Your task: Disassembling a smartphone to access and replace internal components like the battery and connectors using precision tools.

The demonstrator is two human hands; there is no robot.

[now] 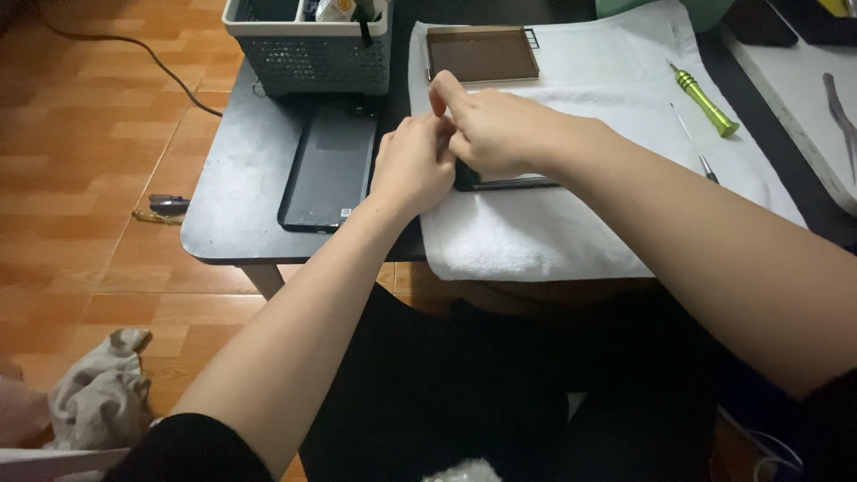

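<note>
My left hand (412, 163) and my right hand (489, 129) meet over a dark flat device (504, 183) that lies on a white towel (536, 234). Both hands press on its left end, fingers curled, and they hide most of it. Only its lower edge shows. A brown rectangular tray-like panel (482, 54) rests on the towel just beyond my hands.
A black tablet-like slab (328, 170) lies on the dark low table (237, 192) left of the towel. A grey basket (308, 45) stands behind it. A green screwdriver (705, 100) and a thin tool (694, 143) lie right. Rag (98, 393) on the floor.
</note>
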